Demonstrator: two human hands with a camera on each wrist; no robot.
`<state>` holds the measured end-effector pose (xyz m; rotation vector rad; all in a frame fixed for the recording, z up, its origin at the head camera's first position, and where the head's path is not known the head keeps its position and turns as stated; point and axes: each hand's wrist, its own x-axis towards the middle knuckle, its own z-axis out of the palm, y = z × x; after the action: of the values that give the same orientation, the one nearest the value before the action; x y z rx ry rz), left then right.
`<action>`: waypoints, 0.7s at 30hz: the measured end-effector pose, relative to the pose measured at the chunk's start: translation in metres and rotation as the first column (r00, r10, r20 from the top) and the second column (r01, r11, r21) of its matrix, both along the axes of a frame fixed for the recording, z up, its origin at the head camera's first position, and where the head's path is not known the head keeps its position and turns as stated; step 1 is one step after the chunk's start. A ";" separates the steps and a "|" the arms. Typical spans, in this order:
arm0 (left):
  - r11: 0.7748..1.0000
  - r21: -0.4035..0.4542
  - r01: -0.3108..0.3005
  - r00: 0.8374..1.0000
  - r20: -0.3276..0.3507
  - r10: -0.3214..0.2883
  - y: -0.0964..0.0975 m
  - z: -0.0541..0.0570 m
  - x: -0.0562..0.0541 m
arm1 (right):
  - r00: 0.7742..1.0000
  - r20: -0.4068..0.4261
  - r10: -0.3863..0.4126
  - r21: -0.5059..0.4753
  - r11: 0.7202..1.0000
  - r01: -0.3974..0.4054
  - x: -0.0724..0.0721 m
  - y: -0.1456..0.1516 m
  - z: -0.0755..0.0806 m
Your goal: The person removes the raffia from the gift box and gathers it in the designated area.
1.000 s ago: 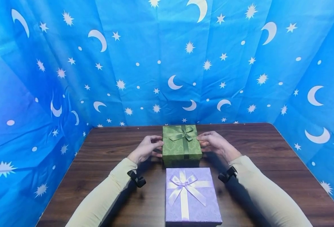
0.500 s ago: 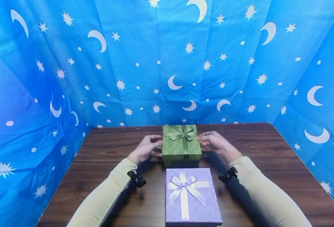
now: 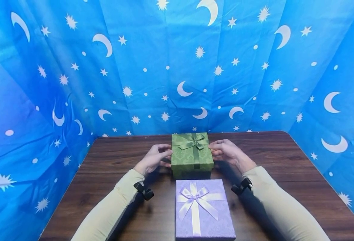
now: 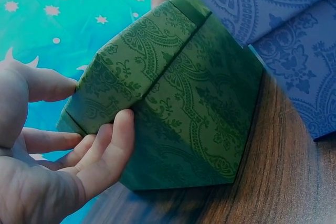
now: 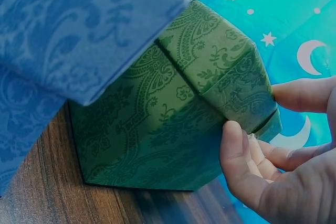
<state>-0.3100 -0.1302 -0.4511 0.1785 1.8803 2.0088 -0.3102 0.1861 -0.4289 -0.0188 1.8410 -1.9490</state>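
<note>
A green damask-patterned gift box [image 3: 192, 174] with a ribbon bow stands toward the back of the table. Its lid [image 3: 184, 157] sits on the box. At the left side my left hand [image 3: 154, 157] grips the lid, thumb near its top edge; in the left wrist view the fingertips [image 4: 124, 119] are at its lower rim. My right hand [image 3: 229, 154] holds the opposite side alike, fingertips [image 5: 231, 132] at the rim in the right wrist view. Directly in front, nearer me, lies a lilac gift box [image 3: 205, 217] with a pale ribbon bow, touched by neither hand.
The dark wood-grain table [image 3: 113, 157] extends to both sides of the boxes. Behind it and at the sides hangs a blue cloth [image 3: 149, 50] with white moons and stars. Both forearms wear pale sleeves with a black wrist device [image 3: 143, 191].
Both hands keep their hold on the green box's lid and hardly move. The head view has shifted very slightly.
</note>
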 end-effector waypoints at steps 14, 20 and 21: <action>1.000 0.012 -0.005 1.000 0.009 0.005 -0.001 0.001 0.001 | 1.000 -0.004 0.009 -0.049 0.999 -0.009 0.001 0.001 0.005; 1.000 0.012 -0.013 1.000 -0.007 0.013 -0.001 0.003 0.000 | 1.000 0.002 0.007 -0.101 0.995 -0.006 0.002 0.002 0.006; 1.000 0.013 -0.014 1.000 -0.007 0.014 -0.001 0.003 0.000 | 1.000 0.001 0.009 -0.106 0.994 -0.009 0.001 0.002 0.006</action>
<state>-0.3103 -0.1312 -0.4481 0.1764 1.8777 2.0329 -0.3088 0.1881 -0.4232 -0.0591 1.7319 -2.0375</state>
